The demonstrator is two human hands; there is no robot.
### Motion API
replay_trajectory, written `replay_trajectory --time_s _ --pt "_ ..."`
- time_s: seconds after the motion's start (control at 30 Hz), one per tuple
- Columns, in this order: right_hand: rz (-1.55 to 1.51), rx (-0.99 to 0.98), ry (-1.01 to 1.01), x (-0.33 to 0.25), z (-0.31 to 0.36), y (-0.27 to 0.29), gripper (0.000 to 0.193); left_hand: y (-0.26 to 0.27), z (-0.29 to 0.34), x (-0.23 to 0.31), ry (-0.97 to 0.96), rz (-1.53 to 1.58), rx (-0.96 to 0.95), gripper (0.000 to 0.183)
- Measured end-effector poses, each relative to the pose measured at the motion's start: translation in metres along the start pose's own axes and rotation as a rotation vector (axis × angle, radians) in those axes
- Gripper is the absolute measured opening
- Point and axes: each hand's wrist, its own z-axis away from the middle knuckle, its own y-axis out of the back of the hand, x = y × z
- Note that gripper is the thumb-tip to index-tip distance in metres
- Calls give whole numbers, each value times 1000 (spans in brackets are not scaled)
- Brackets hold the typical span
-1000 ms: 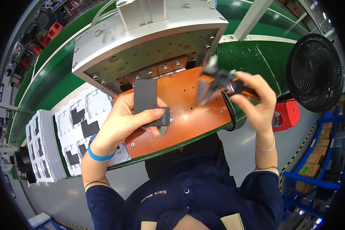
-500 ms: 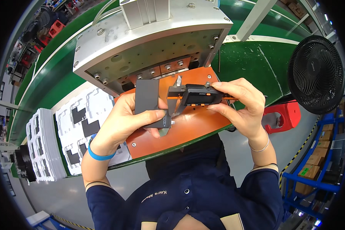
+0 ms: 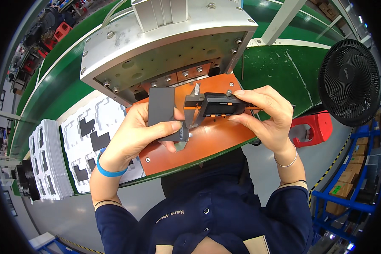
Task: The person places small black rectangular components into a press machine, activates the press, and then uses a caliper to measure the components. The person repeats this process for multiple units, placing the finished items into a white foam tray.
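Note:
My left hand (image 3: 150,129) is closed on a flat, black L-shaped battery (image 3: 161,106), with the thumb across its lower part and fingers behind. Small print and a pale metal tab show near its lower right end. In my right hand (image 3: 269,114) is a black digital caliper (image 3: 220,106), pinched between thumb and fingers and lying roughly level. The caliper's jaws sit right beside the lower arm of the battery; I cannot tell whether they touch it. Both things are held above an orange board (image 3: 220,139).
A metal press frame (image 3: 169,46) stands just beyond my hands. At left, a white tray (image 3: 110,112) holds several black L-shaped pieces, beside a stack of white trays (image 3: 51,161). A black fan (image 3: 348,82) and a red stool (image 3: 319,129) are at right, near a blue rack (image 3: 347,201) with boxes.

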Motion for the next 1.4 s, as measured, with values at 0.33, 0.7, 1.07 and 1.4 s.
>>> replay_trajectory --time_s 0.33,0.7,1.07,1.4 --pt "2 15 1 -1 -1 -1 43 -1 0 0 -8 1 3 23" --pt "12 36 14 1 1 -3 44 -1 0 -1 -17 25 4 21" --pt "19 51 25 2 3 -4 44 -2 1 -1 -15 18 16 21" --pt "11 50 18 2 4 -5 46 -1 0 -1 -27 26 0 21"
